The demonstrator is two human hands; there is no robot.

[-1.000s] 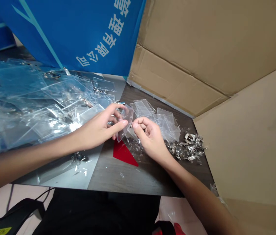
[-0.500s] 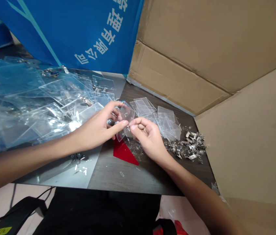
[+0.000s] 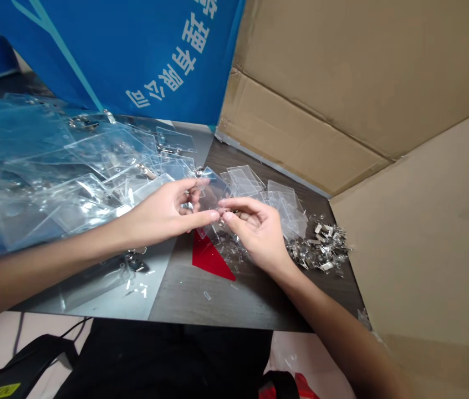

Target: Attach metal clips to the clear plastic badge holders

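Observation:
My left hand (image 3: 163, 213) pinches a clear plastic badge sleeve (image 3: 212, 194) between thumb and fingers, just above the dark table (image 3: 218, 299). My right hand (image 3: 255, 230) meets it from the right, with thumb and forefinger pinched on a small metal clip (image 3: 220, 221) at the sleeve's lower edge. Both hands hover over a red triangular piece (image 3: 207, 257) lying flat on the table.
A big heap of clear sleeves with clips (image 3: 51, 172) fills the left. A small stack of bare sleeves (image 3: 280, 208) and a pile of metal clips (image 3: 321, 249) lie to the right. A blue printed board (image 3: 134, 55) and cardboard walls (image 3: 342, 100) close off the back and right.
The sleeve has tilted flatter and shifted a little up and right in my left hand. My right hand's pinch has closed in on the clip at its edge.

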